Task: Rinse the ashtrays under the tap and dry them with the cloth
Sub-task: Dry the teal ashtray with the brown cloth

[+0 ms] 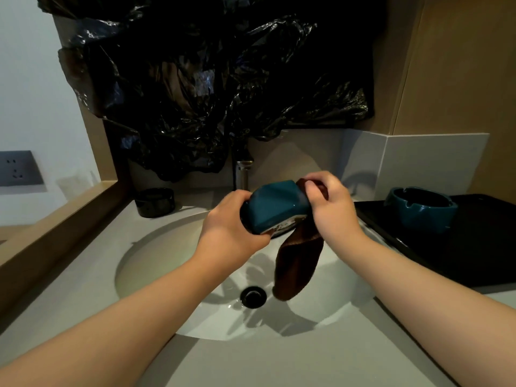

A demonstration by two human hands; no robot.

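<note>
**Ashtray, teal: drying step, held over the sink.**

Your left hand (pixel 231 219) is gripping the ashtray (pixel 275 205) by its side and holding it tilted, underside toward you, above the sink (pixel 156 255) and in front of the tap (pixel 244 174). Your right hand (pixel 332 208), fingers curled, is pinching the cloth (pixel 297 269) against the ashtray's right edge. The cloth's free end is hanging toward the drain (pixel 253 296). No stream is visible, so you are likely drying, not rinsing. A second ashtray (pixel 418 209) is sitting upright on the tray (pixel 474 247) at right, and a dark dish (pixel 155 202) is standing back left. The next move probably calls for turning the ashtray so the cloth reaches its bowl, then setting it on the tray.
</note>
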